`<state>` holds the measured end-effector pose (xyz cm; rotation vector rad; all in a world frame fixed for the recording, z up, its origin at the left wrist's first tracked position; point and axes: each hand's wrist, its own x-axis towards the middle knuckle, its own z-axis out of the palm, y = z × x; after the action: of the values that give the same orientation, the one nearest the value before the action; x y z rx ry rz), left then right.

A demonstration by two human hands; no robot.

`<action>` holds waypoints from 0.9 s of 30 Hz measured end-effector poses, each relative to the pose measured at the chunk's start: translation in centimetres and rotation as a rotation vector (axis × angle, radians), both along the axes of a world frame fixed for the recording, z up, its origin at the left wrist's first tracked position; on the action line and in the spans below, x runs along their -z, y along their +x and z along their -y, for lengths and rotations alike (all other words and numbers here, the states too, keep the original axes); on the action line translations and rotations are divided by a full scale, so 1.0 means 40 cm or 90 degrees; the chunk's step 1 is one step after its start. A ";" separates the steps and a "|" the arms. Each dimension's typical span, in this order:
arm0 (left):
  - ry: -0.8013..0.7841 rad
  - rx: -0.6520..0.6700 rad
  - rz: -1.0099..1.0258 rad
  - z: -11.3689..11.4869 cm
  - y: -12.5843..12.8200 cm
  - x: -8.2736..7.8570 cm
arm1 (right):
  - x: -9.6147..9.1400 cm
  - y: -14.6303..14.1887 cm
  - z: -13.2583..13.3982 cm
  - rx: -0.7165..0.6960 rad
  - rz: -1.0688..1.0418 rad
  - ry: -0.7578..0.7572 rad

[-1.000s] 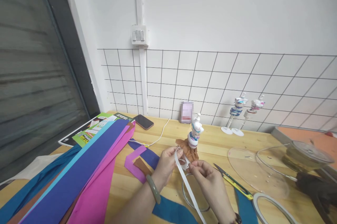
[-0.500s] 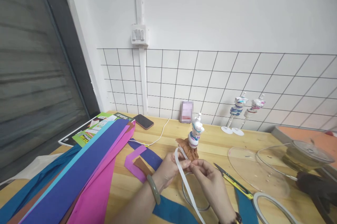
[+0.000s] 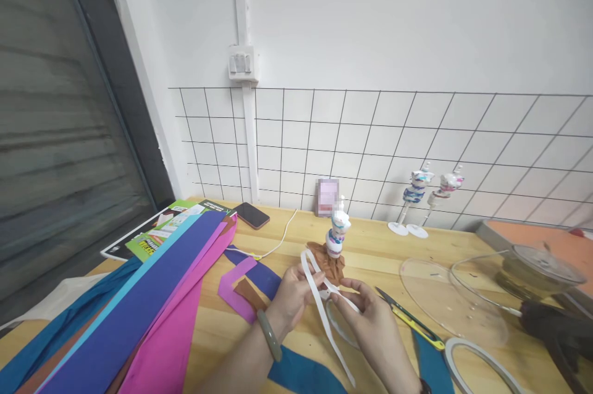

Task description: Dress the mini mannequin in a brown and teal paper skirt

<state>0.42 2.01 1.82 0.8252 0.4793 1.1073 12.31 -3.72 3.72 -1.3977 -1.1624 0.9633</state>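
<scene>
A small white mannequin figure (image 3: 338, 234) with blue and purple markings stands upright just beyond my fingertips. A crumpled brown skirt-like piece (image 3: 330, 267) flares below it. My left hand (image 3: 291, 296) pinches a narrow white ribbon (image 3: 324, 318) close to that brown piece, and a loop and a long tail of the ribbon hang toward me. With thumb and forefinger closed, my right hand (image 3: 373, 314) grips another part of the same ribbon. Between the two hands the ribbon crosses over itself. Their fingers partly hide the crossing.
Coloured fabric strips (image 3: 152, 295) cover the left side. A phone (image 3: 252, 215) lies behind them. Right of my hands are a yellow utility knife (image 3: 412, 322), a tape roll (image 3: 477, 344), a clear disc (image 3: 451, 301) and a glue gun (image 3: 556, 326). Two figures on stands (image 3: 417, 190) are at the back.
My hands have moved slightly apart, and more white ribbon shows between them. The ribbon's tail has drawn up so its end shows. The figure has shifted a little left and straightened.
</scene>
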 end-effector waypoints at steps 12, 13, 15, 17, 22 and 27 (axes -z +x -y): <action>-0.010 0.027 -0.009 0.000 0.001 0.001 | -0.017 0.018 0.014 -0.074 0.181 0.003; -0.011 0.027 -0.010 0.001 0.003 0.001 | -0.020 0.020 0.014 -0.080 0.183 -0.013; -0.011 0.029 -0.009 0.002 0.004 0.002 | -0.030 0.023 0.013 -0.089 0.178 -0.059; -0.007 0.036 -0.005 0.004 0.005 0.001 | -0.038 0.025 0.012 -0.099 0.152 -0.107; 0.004 0.038 -0.023 0.009 0.001 -0.004 | -0.036 0.028 0.009 -0.146 0.052 -0.154; -0.010 0.046 -0.028 0.007 0.002 -0.004 | -0.012 0.034 0.003 -0.102 -0.023 -0.188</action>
<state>0.52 1.75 1.99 0.8486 0.4909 1.0194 13.66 -3.84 4.20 -1.5280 -1.1517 1.3107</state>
